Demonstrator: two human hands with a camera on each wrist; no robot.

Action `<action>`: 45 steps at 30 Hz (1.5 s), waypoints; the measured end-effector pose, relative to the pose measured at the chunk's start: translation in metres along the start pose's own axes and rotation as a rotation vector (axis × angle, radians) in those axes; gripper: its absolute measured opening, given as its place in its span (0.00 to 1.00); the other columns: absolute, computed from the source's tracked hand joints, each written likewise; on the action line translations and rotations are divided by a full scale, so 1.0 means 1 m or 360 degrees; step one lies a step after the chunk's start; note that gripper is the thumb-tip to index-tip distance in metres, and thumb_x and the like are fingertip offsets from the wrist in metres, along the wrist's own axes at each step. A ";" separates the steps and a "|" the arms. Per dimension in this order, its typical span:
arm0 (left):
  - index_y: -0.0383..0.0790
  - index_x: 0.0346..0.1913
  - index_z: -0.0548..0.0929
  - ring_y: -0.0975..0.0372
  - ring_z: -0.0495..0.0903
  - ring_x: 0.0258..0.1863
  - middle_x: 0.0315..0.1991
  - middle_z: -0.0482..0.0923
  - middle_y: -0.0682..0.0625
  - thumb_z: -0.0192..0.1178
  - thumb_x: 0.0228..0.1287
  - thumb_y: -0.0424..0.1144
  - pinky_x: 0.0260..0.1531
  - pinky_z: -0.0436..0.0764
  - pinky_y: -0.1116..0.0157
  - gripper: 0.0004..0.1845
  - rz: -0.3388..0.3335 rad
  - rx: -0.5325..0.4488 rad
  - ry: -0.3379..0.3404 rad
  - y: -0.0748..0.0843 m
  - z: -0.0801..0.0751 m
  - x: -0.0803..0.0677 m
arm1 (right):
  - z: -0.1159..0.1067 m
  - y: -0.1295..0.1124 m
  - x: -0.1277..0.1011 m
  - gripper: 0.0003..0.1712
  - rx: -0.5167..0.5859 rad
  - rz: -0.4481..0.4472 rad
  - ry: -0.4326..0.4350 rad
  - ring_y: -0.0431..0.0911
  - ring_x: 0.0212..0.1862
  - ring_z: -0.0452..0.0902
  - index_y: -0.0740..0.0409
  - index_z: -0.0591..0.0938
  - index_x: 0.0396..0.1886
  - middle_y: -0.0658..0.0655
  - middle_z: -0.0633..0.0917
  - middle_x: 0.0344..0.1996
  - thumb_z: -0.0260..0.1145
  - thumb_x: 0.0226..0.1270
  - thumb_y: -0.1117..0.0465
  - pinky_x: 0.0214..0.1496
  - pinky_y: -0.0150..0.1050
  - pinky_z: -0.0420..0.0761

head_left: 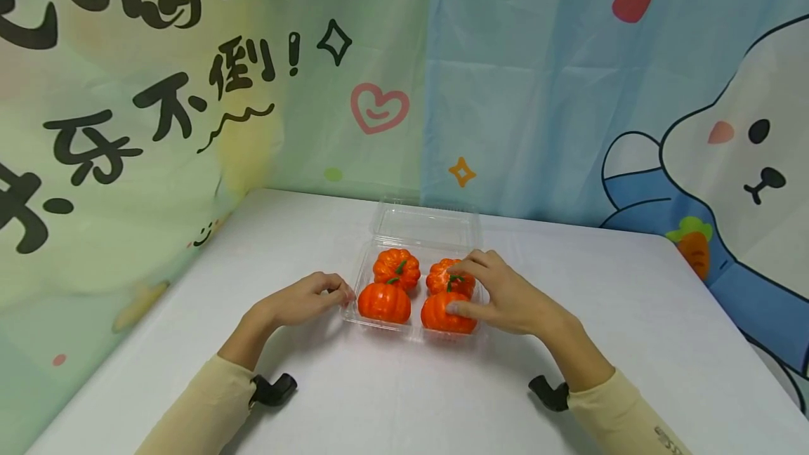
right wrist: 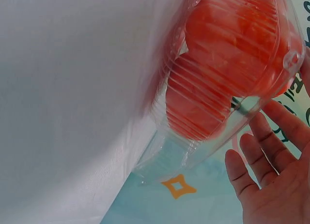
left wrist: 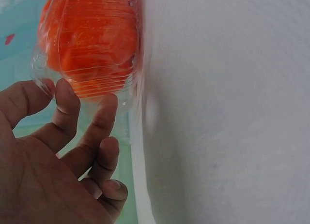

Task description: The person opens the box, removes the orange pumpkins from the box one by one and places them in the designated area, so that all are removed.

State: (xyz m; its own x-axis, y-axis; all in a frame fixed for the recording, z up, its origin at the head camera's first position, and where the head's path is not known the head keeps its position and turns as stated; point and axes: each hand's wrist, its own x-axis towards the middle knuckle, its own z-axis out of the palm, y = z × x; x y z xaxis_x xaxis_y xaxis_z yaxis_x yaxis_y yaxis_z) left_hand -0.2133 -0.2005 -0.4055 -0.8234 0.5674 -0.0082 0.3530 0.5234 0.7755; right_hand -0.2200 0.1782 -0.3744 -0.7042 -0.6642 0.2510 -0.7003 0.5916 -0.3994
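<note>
Presently we record a white table (head_left: pixel 354 399) backed by printed cloth: a green backdrop (head_left: pixel 126 125) on the left with large black Chinese characters, of which we read "不倒!", and a blue backdrop (head_left: pixel 569 90) on the right showing a cartoon rabbit (head_left: pixel 739 153), a carrot (head_left: pixel 694 244) and hearts. Nothing stands between the hands and the clear plastic clamshell box (head_left: pixel 422 227), which sits mid-table with its lid laid back. It holds four orange toy pumpkins (head_left: pixel 384 302) in two rows. The left hand (head_left: pixel 310 298) has loosely curled fingers touching the box's left edge; we see no firm grip. The right hand (head_left: pixel 505 293) pinches the near-right pumpkin (head_left: pixel 442 316) between thumb and fingers, inside the box.
</note>
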 end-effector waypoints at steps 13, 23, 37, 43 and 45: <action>0.34 0.45 0.86 0.58 0.78 0.49 0.45 0.85 0.48 0.48 0.76 0.37 0.56 0.74 0.59 0.16 -0.0015 0.0021 0.0000 -0.002 0.001 0.000 | 0.005 -0.009 0.001 0.24 0.0037 -0.0027 -0.0071 0.45 0.42 0.75 0.49 0.85 0.52 0.49 0.77 0.47 0.73 0.65 0.41 0.45 0.42 0.80; 0.33 0.46 0.86 0.58 0.78 0.49 0.47 0.86 0.45 0.49 0.76 0.37 0.57 0.74 0.56 0.15 -0.0012 0.0020 -0.0005 -0.001 0.000 0.000 | 0.006 -0.016 0.002 0.30 -0.0146 -0.0006 -0.0167 0.42 0.54 0.79 0.46 0.84 0.56 0.44 0.82 0.56 0.71 0.63 0.34 0.58 0.46 0.80; 0.34 0.47 0.86 0.58 0.78 0.49 0.46 0.86 0.47 0.50 0.76 0.38 0.56 0.74 0.58 0.15 -0.0008 0.0029 0.0005 -0.001 0.000 0.000 | 0.002 -0.019 0.003 0.31 -0.0131 0.0026 -0.0171 0.40 0.46 0.78 0.48 0.83 0.59 0.45 0.85 0.53 0.71 0.64 0.36 0.51 0.44 0.81; 0.36 0.47 0.86 0.58 0.79 0.49 0.46 0.86 0.49 0.49 0.76 0.38 0.56 0.75 0.58 0.15 -0.0036 0.0036 0.0009 -0.002 -0.001 0.000 | -0.003 -0.020 0.003 0.29 -0.0016 0.0003 -0.0125 0.40 0.43 0.76 0.49 0.82 0.61 0.45 0.84 0.51 0.72 0.66 0.41 0.47 0.42 0.81; 0.37 0.47 0.86 0.58 0.78 0.49 0.46 0.86 0.49 0.49 0.76 0.38 0.56 0.74 0.57 0.15 -0.0046 0.0034 0.0010 -0.001 -0.001 -0.001 | -0.004 -0.021 0.003 0.29 0.0013 0.0005 -0.0120 0.40 0.43 0.76 0.49 0.81 0.62 0.44 0.83 0.50 0.73 0.66 0.42 0.47 0.43 0.81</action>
State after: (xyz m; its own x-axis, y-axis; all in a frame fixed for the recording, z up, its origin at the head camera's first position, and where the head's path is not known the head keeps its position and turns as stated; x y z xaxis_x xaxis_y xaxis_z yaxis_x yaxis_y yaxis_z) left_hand -0.2137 -0.2024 -0.4057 -0.8361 0.5479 -0.0266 0.3381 0.5530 0.7615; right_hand -0.2080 0.1656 -0.3613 -0.6952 -0.6952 0.1825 -0.6971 0.5902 -0.4071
